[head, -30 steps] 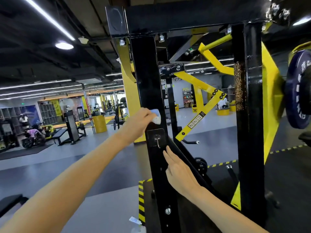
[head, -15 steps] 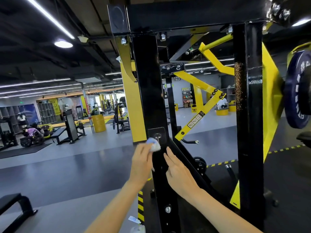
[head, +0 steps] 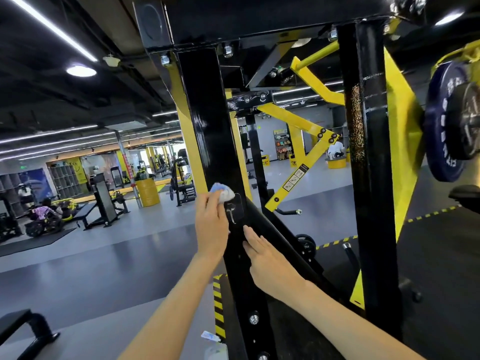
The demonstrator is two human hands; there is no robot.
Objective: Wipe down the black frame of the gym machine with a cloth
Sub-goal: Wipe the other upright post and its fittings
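A bunched blue-and-white cloth (head: 222, 194) is pressed against the left edge of the machine's front black upright (head: 207, 120). It sits at the top corner of a small black hook plate (head: 235, 209) fixed to that post, as I watch through the head camera. The left hand (head: 211, 227) grips the cloth, fingers curled round the wad and its back turned toward me, the forearm rising from the lower edge of my view. The right hand (head: 270, 261) lies open just below the plate, fingers straight and together. Their tips rest flat on the black frame where a diagonal black brace (head: 283, 242) runs down and to the right from the upright. The two hands are near each other but apart, with the post's front face between them. Lower on the same post I see a silver bolt (head: 253, 319). Beside the post's foot are a strip of yellow-and-black hazard tape (head: 218, 307) and the top of a spray bottle (head: 215, 349), at the bottom edge of the view. A black crossbeam (head: 259, 19) caps the upright overhead and reaches a second black post (head: 374, 190) to the right, which shows a speckled patch along its left face. Between the posts a yellow lever arm (head: 301, 172) carries a warning sticker, and at far right sits a dark blue weight plate (head: 441, 131). Beyond, on the grey gym floor (head: 104, 255), stand a yellow drum (head: 147, 193), a bench (head: 104, 198) and more machines under strip lights.
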